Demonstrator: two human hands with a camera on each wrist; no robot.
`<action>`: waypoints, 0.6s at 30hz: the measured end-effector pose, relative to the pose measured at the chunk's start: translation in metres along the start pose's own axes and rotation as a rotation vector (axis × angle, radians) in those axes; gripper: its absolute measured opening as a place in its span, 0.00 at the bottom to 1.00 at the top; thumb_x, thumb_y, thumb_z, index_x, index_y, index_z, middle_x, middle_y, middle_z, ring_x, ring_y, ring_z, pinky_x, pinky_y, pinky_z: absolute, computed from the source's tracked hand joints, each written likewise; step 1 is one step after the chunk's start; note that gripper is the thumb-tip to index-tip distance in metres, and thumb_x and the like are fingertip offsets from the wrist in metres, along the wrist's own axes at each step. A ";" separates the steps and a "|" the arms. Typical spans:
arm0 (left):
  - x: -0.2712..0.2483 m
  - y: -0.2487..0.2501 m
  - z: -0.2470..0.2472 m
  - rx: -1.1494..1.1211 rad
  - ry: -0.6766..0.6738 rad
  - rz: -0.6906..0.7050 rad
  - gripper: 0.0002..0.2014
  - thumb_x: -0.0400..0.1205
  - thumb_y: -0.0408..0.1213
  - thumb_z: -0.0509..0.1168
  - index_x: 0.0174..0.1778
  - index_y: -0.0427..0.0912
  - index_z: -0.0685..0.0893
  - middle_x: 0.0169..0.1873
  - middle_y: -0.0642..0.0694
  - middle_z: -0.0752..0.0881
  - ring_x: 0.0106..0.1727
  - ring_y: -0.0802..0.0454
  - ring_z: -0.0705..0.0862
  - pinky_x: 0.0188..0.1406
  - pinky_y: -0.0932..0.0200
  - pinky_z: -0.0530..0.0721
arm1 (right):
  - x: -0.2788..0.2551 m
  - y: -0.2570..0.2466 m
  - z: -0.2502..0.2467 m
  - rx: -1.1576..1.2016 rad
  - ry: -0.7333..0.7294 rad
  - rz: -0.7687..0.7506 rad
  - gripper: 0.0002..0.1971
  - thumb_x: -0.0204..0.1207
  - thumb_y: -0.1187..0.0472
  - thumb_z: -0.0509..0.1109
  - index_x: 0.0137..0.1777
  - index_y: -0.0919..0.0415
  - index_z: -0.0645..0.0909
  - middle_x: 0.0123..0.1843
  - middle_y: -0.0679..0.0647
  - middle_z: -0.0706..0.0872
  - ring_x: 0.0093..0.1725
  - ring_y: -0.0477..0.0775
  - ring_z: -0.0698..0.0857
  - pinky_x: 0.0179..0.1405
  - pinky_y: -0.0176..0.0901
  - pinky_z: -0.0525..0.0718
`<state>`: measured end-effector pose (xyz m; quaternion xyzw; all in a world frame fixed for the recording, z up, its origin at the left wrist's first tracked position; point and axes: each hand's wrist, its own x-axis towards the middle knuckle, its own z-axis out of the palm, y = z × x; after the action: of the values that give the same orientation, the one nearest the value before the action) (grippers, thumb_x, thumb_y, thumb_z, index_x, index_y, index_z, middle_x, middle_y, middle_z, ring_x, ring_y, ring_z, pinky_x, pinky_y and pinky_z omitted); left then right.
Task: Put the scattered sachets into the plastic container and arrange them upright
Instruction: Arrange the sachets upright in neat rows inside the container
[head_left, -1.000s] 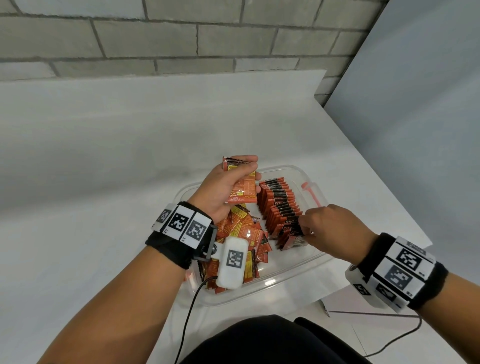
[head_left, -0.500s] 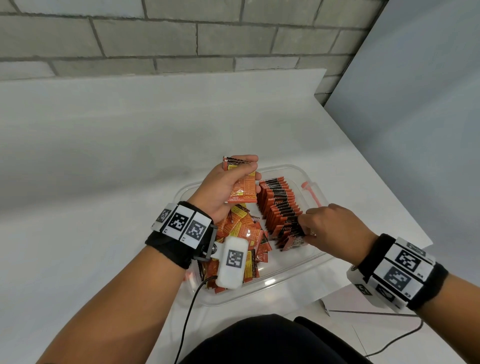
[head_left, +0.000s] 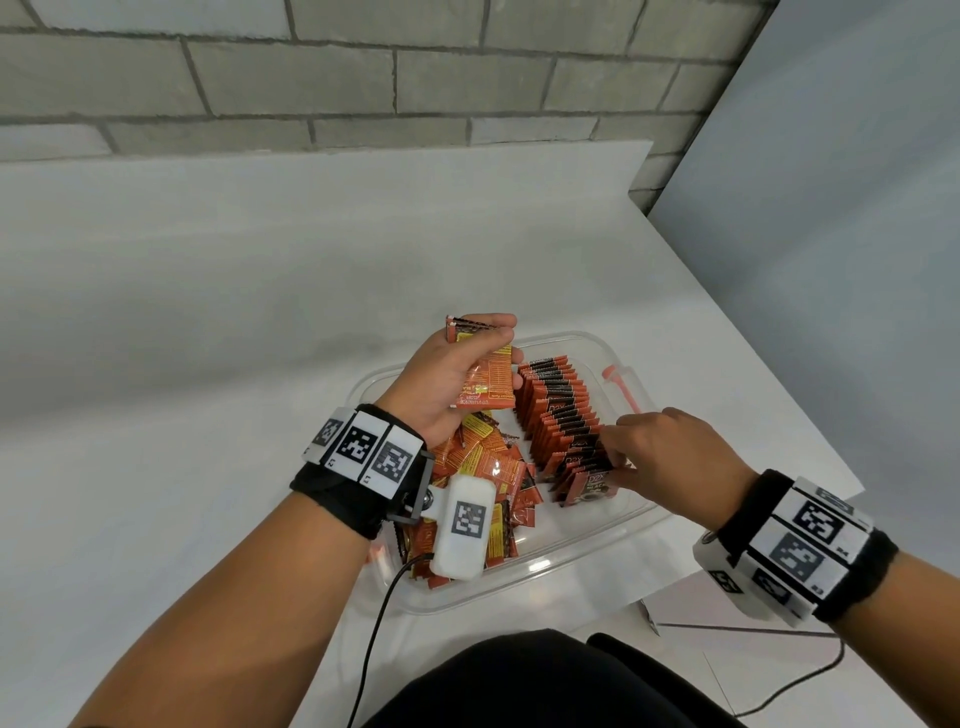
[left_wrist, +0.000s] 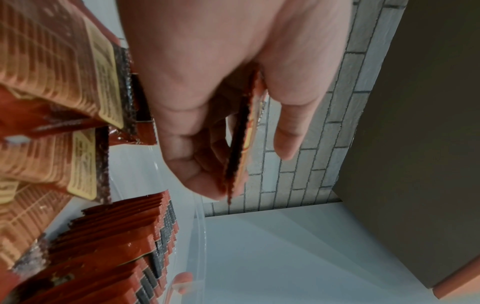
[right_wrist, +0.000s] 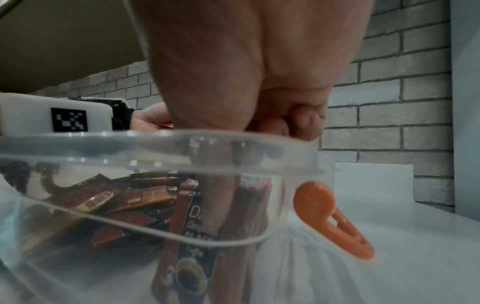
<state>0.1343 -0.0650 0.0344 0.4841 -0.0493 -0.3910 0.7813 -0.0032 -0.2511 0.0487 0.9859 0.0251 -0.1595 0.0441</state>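
A clear plastic rectangular container (head_left: 582, 558) sits on the white bench (head_left: 208, 322) in the lower centre of the head view, with an orange plastic latch (head_left: 615, 384) on its right-hand end wall. Inside it, along the right side, a row of orange-and-black coffee sachets (head_left: 558, 415) stands on edge, packed face to face and running from the far wall toward the near one. To the left of that row, a loose heap of orange sachets with yellow panels (head_left: 483, 467) lies flat and overlapping on the container floor. The left hand (head_left: 447, 384), above the far-left part of the container, holds a small stack of orange sachets (head_left: 483, 374) upright; its grip is closed round the stack, thumb on one face and fingers on the other, as the left wrist view shows. The right hand (head_left: 670, 462) reaches in over the right rim at centre right of the frame, and its fingertips (head_left: 610, 447) touch the tops of the nearest sachets in the standing row. In the right wrist view, seen through the clear wall, at least one finger goes down among these sachets while other fingers curl above the rim; I cannot tell whether this grip pinches a sachet or only presses against them.
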 end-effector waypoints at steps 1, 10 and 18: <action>0.000 0.000 0.000 -0.006 0.004 -0.006 0.09 0.83 0.32 0.63 0.57 0.41 0.83 0.36 0.42 0.87 0.33 0.48 0.86 0.30 0.59 0.86 | -0.001 0.000 -0.001 0.003 0.006 -0.003 0.08 0.79 0.50 0.67 0.43 0.53 0.74 0.42 0.45 0.81 0.40 0.49 0.80 0.39 0.34 0.66; 0.002 -0.005 -0.002 0.031 -0.005 -0.023 0.11 0.84 0.29 0.60 0.61 0.37 0.79 0.46 0.37 0.89 0.44 0.43 0.90 0.43 0.51 0.89 | 0.006 0.000 -0.029 0.503 0.172 -0.001 0.07 0.75 0.52 0.74 0.50 0.52 0.83 0.36 0.41 0.80 0.33 0.37 0.79 0.32 0.26 0.72; 0.000 -0.007 0.000 0.120 -0.049 0.027 0.20 0.69 0.36 0.73 0.56 0.34 0.83 0.44 0.38 0.89 0.45 0.44 0.89 0.47 0.48 0.88 | 0.054 -0.025 -0.060 0.814 0.262 0.077 0.18 0.77 0.52 0.71 0.66 0.48 0.78 0.49 0.44 0.86 0.40 0.41 0.82 0.37 0.22 0.75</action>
<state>0.1303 -0.0664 0.0285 0.5197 -0.0983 -0.3883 0.7547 0.0652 -0.2189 0.0867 0.9350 -0.0714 -0.0283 -0.3462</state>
